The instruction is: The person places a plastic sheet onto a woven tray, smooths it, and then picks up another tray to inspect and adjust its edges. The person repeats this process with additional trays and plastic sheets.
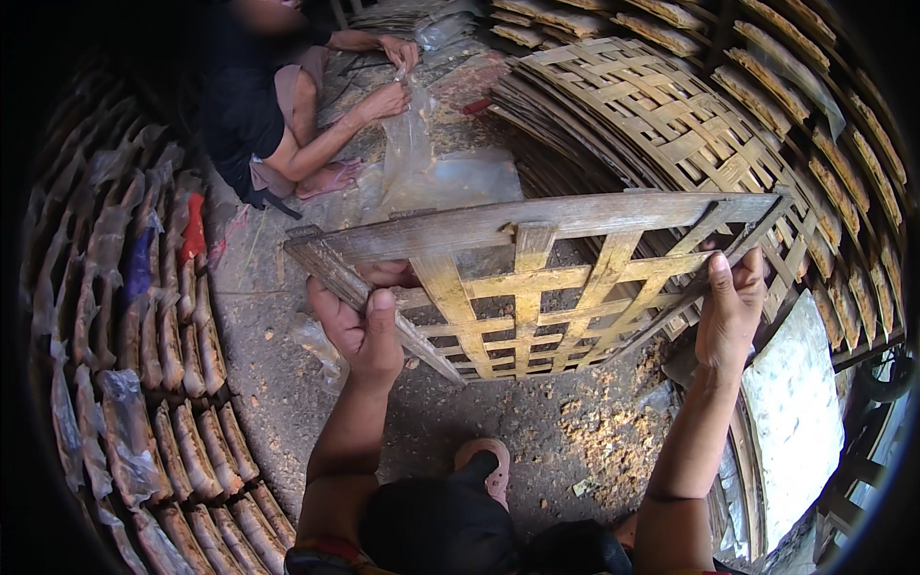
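A woven bamboo lattice tray (525,284) with a wooden frame is held up in front of me, tilted on edge. My left hand (359,326) grips its left side, thumb on the near face and fingers behind the frame. On the opposite side, my right hand (730,305) is closed round the frame, thumb upward. Light shows through gaps between the yellowish strips. Just beyond it stands a tall stack of similar lattice trays (661,105), partly hidden by the tray I hold.
A person (278,115) squats at the far left, handling a clear plastic sheet (412,129). Plastic-wrapped slabs in rows (201,450) line the left; filled racks (786,77) rise at the right. A pale sheet-covered stack (791,412) leans nearby. Crumbs (613,441) litter the floor.
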`<action>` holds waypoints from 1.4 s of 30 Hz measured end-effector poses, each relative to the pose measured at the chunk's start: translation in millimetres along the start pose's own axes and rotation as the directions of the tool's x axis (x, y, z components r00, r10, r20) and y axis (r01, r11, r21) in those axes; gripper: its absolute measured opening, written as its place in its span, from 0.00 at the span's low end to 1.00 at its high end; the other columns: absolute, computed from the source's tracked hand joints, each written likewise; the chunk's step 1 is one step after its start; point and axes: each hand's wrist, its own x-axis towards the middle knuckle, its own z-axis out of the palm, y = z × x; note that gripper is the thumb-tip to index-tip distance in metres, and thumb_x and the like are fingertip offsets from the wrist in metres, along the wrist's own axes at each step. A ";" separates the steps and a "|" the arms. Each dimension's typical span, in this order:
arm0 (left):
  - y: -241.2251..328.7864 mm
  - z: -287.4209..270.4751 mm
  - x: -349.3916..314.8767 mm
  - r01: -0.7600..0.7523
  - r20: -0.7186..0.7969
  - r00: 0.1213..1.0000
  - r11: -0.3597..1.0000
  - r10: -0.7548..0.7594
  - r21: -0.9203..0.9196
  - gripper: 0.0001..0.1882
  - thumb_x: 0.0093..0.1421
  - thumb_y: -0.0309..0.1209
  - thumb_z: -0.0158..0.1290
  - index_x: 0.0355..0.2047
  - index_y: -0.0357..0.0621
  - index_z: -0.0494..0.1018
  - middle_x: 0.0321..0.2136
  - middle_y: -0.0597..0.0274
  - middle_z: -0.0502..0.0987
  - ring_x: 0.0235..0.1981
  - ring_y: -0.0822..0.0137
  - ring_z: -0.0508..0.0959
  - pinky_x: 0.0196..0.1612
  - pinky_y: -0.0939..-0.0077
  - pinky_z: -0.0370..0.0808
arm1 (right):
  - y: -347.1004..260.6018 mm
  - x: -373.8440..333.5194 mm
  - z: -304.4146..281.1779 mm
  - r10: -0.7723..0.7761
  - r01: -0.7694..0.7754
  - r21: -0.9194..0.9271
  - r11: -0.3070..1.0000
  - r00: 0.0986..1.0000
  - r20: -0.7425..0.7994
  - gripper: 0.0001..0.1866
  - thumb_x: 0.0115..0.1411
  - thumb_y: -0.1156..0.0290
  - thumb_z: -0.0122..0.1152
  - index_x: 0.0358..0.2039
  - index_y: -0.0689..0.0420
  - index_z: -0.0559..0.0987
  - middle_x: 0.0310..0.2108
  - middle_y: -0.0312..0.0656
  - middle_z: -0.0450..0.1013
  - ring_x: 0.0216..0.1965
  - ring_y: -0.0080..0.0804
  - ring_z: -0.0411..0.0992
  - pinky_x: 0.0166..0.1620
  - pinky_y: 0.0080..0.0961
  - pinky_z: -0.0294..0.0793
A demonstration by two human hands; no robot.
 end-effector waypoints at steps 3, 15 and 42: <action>-15.1 -11.5 -5.1 -0.028 0.074 0.997 0.991 0.018 0.129 0.29 0.66 0.36 0.48 0.59 0.32 0.50 0.40 0.49 0.73 0.42 0.66 0.73 0.50 0.69 0.68 | 11.4 -5.3 -10.0 0.034 -0.034 -0.027 0.999 0.999 -0.001 0.24 0.63 0.76 0.59 0.60 0.61 0.67 0.48 0.37 0.74 0.45 0.21 0.70 0.53 0.23 0.66; -54.6 -45.1 -45.6 -0.139 0.140 0.985 0.933 0.097 0.332 0.38 0.63 0.36 0.55 0.60 0.30 0.45 0.49 0.45 0.66 0.48 0.63 0.70 0.56 0.65 0.64 | 19.8 -16.1 -20.3 0.035 -0.034 -0.032 0.999 0.999 0.021 0.25 0.62 0.73 0.61 0.59 0.61 0.66 0.47 0.37 0.74 0.43 0.23 0.71 0.48 0.22 0.69; -30.7 -17.6 -42.3 0.217 0.007 0.976 0.976 -0.217 0.015 0.28 0.58 0.14 0.49 0.57 0.36 0.54 0.40 0.51 0.72 0.34 0.68 0.77 0.40 0.74 0.76 | 4.6 -52.6 -21.6 -0.054 0.055 0.005 0.998 0.992 -0.111 0.20 0.61 0.74 0.62 0.53 0.61 0.71 0.38 0.36 0.74 0.35 0.21 0.69 0.41 0.21 0.69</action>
